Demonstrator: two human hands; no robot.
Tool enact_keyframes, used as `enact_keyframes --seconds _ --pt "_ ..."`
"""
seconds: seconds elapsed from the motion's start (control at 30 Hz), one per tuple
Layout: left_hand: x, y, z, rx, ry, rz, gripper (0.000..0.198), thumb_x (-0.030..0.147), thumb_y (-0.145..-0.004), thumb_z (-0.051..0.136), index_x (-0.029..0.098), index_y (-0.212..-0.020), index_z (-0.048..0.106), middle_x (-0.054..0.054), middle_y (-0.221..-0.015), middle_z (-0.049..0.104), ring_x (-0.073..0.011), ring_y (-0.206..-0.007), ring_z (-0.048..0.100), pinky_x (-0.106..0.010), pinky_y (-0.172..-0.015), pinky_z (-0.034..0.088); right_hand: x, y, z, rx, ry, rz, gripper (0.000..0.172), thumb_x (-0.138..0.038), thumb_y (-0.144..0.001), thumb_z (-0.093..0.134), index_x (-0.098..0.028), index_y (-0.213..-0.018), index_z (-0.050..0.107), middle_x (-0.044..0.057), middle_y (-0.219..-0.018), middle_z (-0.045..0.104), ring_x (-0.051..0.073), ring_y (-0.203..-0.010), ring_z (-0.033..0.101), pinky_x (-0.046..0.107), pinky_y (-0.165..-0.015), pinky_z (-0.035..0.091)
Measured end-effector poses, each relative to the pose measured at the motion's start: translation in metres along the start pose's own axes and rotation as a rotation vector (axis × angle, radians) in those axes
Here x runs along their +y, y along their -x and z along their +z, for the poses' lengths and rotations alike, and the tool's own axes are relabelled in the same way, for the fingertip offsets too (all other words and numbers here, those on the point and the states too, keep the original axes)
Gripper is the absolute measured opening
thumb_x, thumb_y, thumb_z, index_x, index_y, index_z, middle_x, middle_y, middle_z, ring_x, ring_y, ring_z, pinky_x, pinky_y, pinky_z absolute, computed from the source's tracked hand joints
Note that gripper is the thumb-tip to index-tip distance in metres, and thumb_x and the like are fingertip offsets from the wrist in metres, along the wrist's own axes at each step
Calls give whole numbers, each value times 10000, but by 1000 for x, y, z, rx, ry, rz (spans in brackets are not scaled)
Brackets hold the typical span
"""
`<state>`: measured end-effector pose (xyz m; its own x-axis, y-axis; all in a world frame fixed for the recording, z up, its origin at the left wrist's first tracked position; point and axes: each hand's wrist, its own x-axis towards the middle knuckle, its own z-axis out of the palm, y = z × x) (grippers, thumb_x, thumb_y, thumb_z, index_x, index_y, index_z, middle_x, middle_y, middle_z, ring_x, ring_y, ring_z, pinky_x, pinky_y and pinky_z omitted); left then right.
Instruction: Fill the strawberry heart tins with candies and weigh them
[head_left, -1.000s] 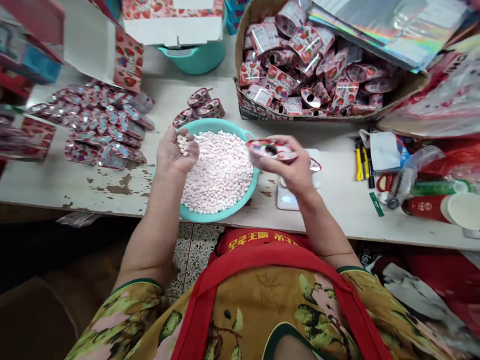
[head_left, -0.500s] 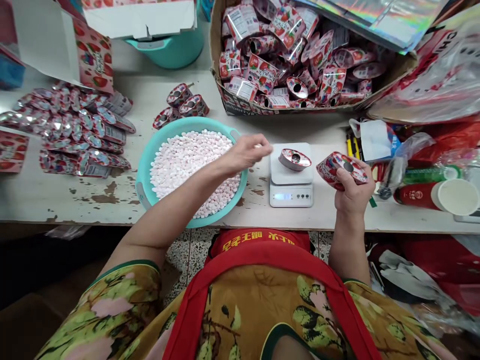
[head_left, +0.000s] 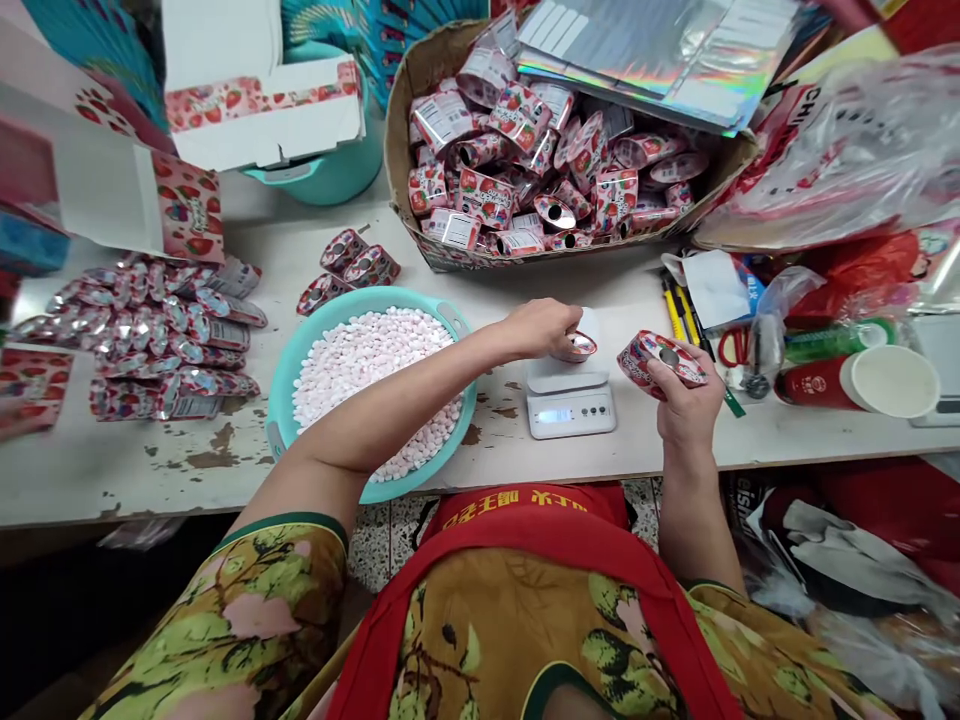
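My left hand (head_left: pixel 541 328) reaches across a teal basin (head_left: pixel 289 368) of small pink-white candies to a small white digital scale (head_left: pixel 570 400). Its closed fingers are over a strawberry-print pouch (head_left: pixel 581 346) that stands open on the scale pan; whether they hold candies is hidden. My right hand (head_left: pixel 679 400) is to the right of the scale, curled round a second open strawberry-print pouch (head_left: pixel 664 358) held above the table.
A cardboard box (head_left: pixel 401 150) of several more pouches sits behind the scale. Flat filled pouches (head_left: pixel 161 330) lie at left beside a printed carton (head_left: pixel 187 215). Scissors (head_left: pixel 739 350), pens, a red bottle (head_left: pixel 814 385) and plastic bags crowd the right side.
My left hand went from above the basin with candies in its palm over to the pouch on the scale. My right hand carried its pouch from centre to the right of the scale.
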<state>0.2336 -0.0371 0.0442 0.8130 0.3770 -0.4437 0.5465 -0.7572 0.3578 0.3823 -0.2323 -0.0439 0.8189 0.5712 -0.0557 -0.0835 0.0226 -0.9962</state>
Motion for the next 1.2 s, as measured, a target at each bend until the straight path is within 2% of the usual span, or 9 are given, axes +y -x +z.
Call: enact_keyframes --seconds 0.1,0.2,0.37,0.47,0.6,0.8,0.93,1.03,1.2 --pt "-3 -5 5 37 108 49 316 416 -843 739 165 -1029 690 -78 -923 710 -200 -763 571 -300 -613 265 0 -1 -3 5 -7 15 551 -384 -591 936 -186 -1056 717 35 -1004 748 174 -865 720 335 -819 624" --pt "-8 -6 6 113 448 74 203 309 -799 771 164 -836 634 -18 -763 629 -136 -661 501 -265 -600 290 1 -4 -4 4 -12 22 563 -387 -587 937 -185 -1063 715 36 -1004 745 178 -865 720 336 -806 625" --pt "-27 12 -6 408 1313 -207 279 336 -847 733 183 -781 509 57 -603 454 -43 -464 318 -186 -474 210 5 -7 -5 14 -27 -30 562 -391 -587 939 -178 -1053 708 38 -990 729 190 -887 714 375 -872 619" --pt "-38 30 -6 413 1462 -348 271 274 -816 759 178 -792 507 59 -594 455 -25 -432 290 -170 -438 128 11 -9 -5 23 -27 -56 580 -408 -575 941 -180 -1055 707 37 -995 722 193 -886 709 402 -893 616" --pt "-41 43 6 251 1289 -298 207 286 -889 696 162 -783 567 62 -546 406 -33 -427 232 -201 -452 109 18 -11 -4 26 -36 -50 591 -425 -557 947 -187 -1043 710 27 -981 721 194 -885 703 414 -877 624" --pt "-33 31 17 304 738 -55 147 282 -876 690 156 -823 636 16 -659 539 -113 -613 447 -260 -602 310 13 -10 -3 15 -26 -57 600 -431 -561 942 -189 -1057 707 21 -986 725 190 -888 710 439 -919 621" --pt "-24 22 13 275 383 -40 134 308 -859 714 185 -857 660 -13 -740 618 -180 -725 540 -296 -661 325 10 -9 -2 46 -27 -29 613 -420 -537 945 -187 -1049 701 21 -975 727 187 -876 709 412 -882 631" --pt "-20 18 9 235 238 -16 156 354 -906 669 200 -886 683 -34 -803 670 -202 -762 576 -305 -659 317 10 -8 0 46 -5 -23 605 -426 -539 936 -186 -1041 698 24 -972 726 194 -872 711 414 -876 632" --pt "-12 15 18 144 -16 -9 320 463 -980 588 222 -1140 726 -91 -932 745 -244 -819 641 -315 -643 315 12 -9 1 39 -12 -1 591 -394 -541 942 -173 -1038 712 38 -965 741 191 -860 721 408 -891 634"
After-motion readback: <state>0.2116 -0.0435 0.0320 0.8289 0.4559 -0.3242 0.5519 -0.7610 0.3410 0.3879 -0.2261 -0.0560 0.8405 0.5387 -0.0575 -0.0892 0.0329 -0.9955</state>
